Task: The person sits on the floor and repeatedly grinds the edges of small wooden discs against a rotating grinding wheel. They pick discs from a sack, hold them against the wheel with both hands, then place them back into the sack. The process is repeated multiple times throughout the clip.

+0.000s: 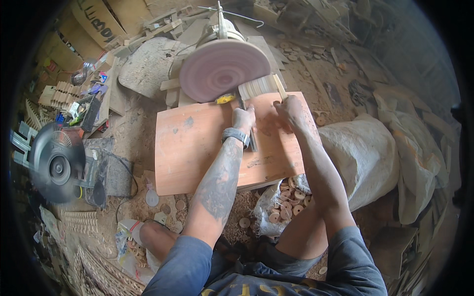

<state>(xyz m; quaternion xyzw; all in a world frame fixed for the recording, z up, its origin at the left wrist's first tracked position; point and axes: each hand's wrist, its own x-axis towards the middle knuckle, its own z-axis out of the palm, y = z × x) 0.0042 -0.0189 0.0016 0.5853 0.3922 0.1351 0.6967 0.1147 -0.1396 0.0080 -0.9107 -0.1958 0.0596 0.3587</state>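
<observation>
A person wears a faded blue-grey T-shirt (244, 290) with short sleeves (180, 264) and yellow lettering (256, 291) on its front, paired with dark grey shorts (291, 261) ending above the knees. A broad grey band (236, 134) circles the wrist just behind the bare left hand (241, 120), and a dense, patterned tattoo (220, 190) covers much of that forearm; the right hand (291, 111) is also bare.

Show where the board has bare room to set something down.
The widest bare patch of the board lies between its left edge and the left forearm; a narrower one, between the dark bar and right forearm. The far edge is crowded: left hand, right hand, yellow object, pale ridged cylinder and, just beyond, the large disc.
</observation>
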